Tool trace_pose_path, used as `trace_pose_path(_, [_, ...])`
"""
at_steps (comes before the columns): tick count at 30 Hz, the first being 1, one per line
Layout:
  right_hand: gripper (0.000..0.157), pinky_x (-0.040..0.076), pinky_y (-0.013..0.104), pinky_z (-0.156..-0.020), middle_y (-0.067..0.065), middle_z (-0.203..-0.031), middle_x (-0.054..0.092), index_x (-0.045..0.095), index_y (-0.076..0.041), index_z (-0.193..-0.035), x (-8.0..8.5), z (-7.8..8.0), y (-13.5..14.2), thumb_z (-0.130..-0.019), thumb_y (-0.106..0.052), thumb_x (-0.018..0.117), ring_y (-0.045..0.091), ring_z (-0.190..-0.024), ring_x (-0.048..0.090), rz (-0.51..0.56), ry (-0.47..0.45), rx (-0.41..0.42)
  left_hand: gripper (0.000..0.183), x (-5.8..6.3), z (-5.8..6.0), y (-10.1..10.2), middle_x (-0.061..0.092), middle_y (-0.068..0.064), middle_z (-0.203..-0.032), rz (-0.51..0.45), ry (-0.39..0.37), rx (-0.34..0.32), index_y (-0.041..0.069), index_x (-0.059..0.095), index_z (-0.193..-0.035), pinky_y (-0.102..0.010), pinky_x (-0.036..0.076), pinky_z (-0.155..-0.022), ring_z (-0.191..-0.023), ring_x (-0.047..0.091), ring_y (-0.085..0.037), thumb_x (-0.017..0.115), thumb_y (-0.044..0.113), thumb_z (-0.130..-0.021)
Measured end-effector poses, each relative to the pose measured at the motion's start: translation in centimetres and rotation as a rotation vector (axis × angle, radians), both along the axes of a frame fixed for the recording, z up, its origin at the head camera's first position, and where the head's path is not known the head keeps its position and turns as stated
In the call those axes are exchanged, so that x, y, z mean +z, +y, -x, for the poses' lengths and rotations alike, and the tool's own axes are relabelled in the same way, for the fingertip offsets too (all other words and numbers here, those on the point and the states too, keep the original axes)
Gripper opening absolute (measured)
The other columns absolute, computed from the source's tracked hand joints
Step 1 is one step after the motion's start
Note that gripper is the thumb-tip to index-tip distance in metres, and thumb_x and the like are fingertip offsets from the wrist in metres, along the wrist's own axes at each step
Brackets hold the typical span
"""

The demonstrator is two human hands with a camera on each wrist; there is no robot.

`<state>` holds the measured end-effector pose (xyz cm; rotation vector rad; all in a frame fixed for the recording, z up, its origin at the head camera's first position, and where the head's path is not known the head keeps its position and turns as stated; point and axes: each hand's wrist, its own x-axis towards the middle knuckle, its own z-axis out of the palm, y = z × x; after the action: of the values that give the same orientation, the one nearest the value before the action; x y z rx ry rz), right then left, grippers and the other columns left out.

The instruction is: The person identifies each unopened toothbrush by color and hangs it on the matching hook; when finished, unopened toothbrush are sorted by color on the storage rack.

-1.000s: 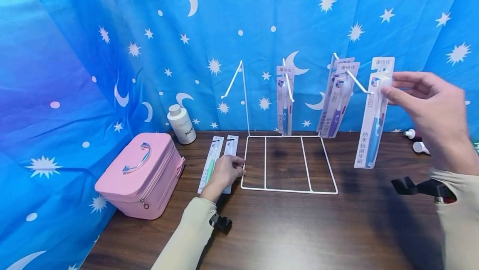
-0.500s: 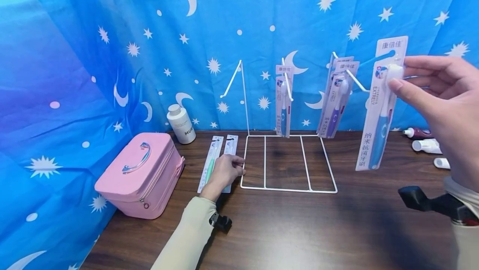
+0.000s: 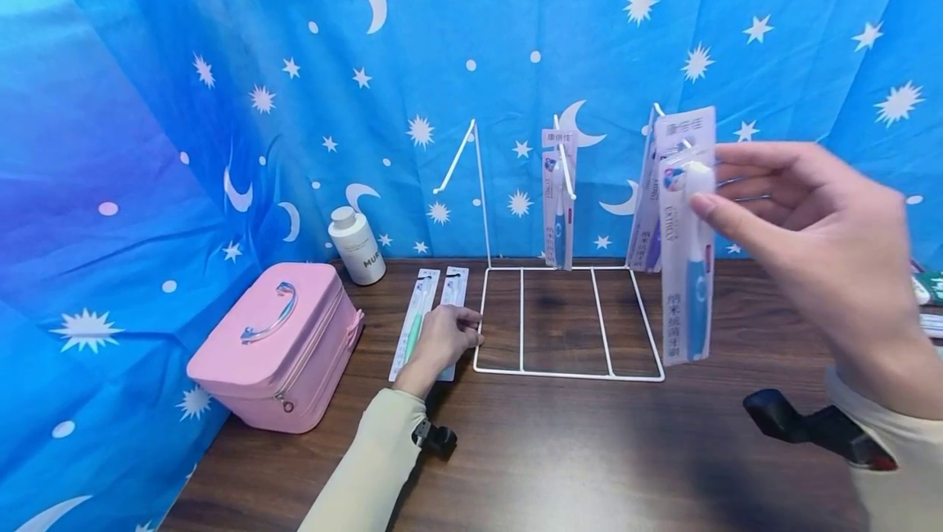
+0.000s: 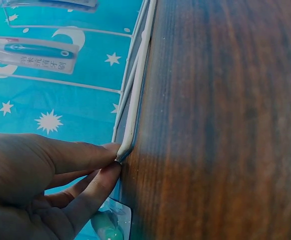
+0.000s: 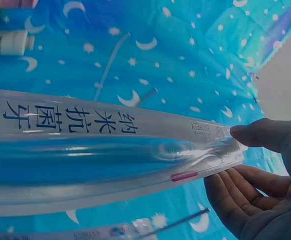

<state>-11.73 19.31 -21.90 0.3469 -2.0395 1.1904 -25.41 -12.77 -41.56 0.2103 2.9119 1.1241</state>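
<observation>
My right hand (image 3: 818,229) pinches a packaged blue toothbrush (image 3: 685,270) by its upper edge, in front of the right hook of a white wire rack (image 3: 567,376). The card's hanging slot is at the hook's end; I cannot tell whether the hook passes through it. Behind it, partly hidden, hang purple toothbrush packs (image 3: 644,221). Another blue toothbrush pack (image 3: 558,221) hangs on the middle hook, while the left hook holds none. With thumb and finger, my left hand (image 4: 60,175) pinches the front left corner of the rack's base. Two toothbrush packs (image 3: 420,311) lie beside that hand, one partly covered.
To the left stands a pink case (image 3: 265,344) with a handle and zip. A white bottle (image 3: 357,245) is at the back, near the star-patterned blue curtain (image 3: 412,41). Small items (image 3: 931,323) show at the far right edge of the table.
My right hand first drew the blue toothbrush pack closer and higher on the right, then moved it left and down to the right hook. My left hand stays at the rack.
</observation>
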Motion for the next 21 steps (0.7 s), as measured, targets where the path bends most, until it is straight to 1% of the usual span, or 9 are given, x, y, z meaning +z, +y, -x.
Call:
trace_pose_path(3, [0.046,0.05,0.013,-0.071,0.003,-0.103,0.07,0.064,-0.009,-0.123,-0.3,0.0,-1.2,-0.079,-0.002,0.078,0.008,-0.082,0.069,-0.002,-0.015,0.05,0.026,-0.1,0.0,0.0,0.065,0.003,-0.077,0.003,0.007,-0.001,0.009,0.073,-0.106,-0.026,0.047,-0.06,-0.069,0.059,-0.011,0.077,0.007,-0.08])
trace_pose_path(9, [0.045,0.05,0.014,-0.069,0.002,-0.104,0.07,0.065,-0.013,-0.122,-1.1,0.3,-3.0,-0.08,-0.01,0.08,0.01,-0.084,0.068,-0.031,-0.066,0.084,0.026,-0.2,0.1,0.0,0.066,0.004,-0.075,0.008,0.02,-0.003,0.009,0.074,-0.105,-0.026,0.047,-0.06,-0.068,0.059,-0.01,0.078,0.007,-0.079])
trace_pose_path(14, [0.045,0.05,0.015,-0.07,0.002,-0.102,0.069,0.064,-0.014,-0.122,-1.9,0.9,-4.0,-0.08,-0.01,0.079,0.011,-0.082,0.067,-0.056,-0.06,0.133,0.026,-0.2,0.0,0.0,0.066,0.005,-0.074,0.009,0.02,0.002,0.01,0.074,-0.105,-0.026,0.046,-0.06,-0.067,0.059,-0.01,0.079,0.007,-0.079])
trace_pose_path(21, [0.044,0.05,0.015,-0.069,0.001,-0.103,0.069,0.063,-0.015,-0.122,-2.7,1.5,-4.7,-0.081,-0.014,0.079,0.009,-0.082,0.067,-0.067,-0.094,0.148,0.027,-0.1,-0.1,0.0,0.067,0.003,-0.075,0.004,0.025,0.001,0.009,0.074,-0.105,-0.027,0.047,-0.062,-0.068,0.06,-0.009,0.079,0.007,-0.079])
